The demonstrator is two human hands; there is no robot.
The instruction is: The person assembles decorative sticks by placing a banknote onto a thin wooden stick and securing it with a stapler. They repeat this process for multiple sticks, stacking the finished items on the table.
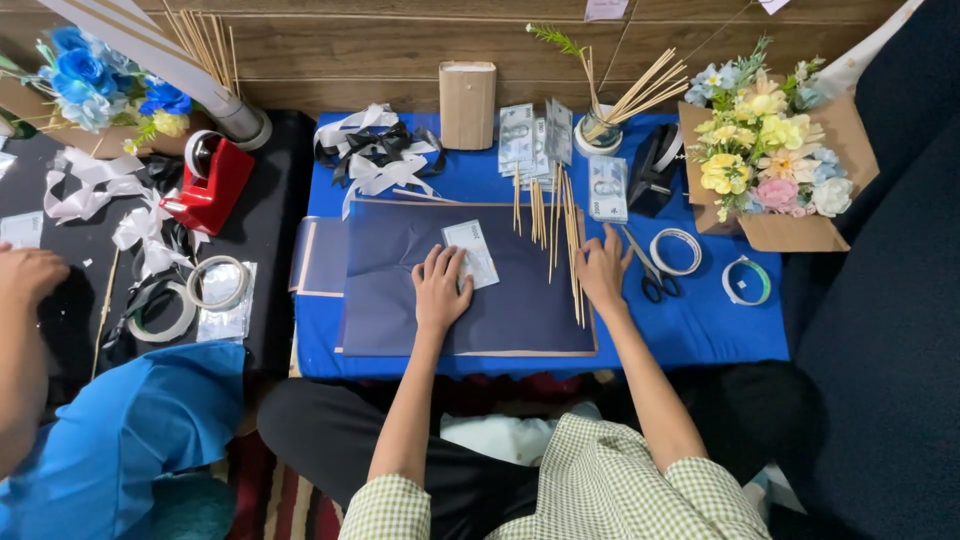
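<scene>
My left hand [441, 287] rests flat on a dark blue sheet of paper [400, 300], its fingertips on a banknote [471, 252] lying on the sheet. My right hand [604, 268] lies with fingers spread at the sheet's right edge, touching a row of thin wooden sticks [566, 240]. Neither hand grips anything. The sheet lies on a low table with a bright blue cloth [700, 325].
Black scissors [652, 276], two tape rolls [676, 251], folded banknotes [606, 188], a cup of sticks [603, 128], ribbons [375, 150] and a pastel bouquet [768, 165] sit around. At left another person's arm [25, 330], a red tape dispenser [211, 180] and a blue bouquet [95, 80].
</scene>
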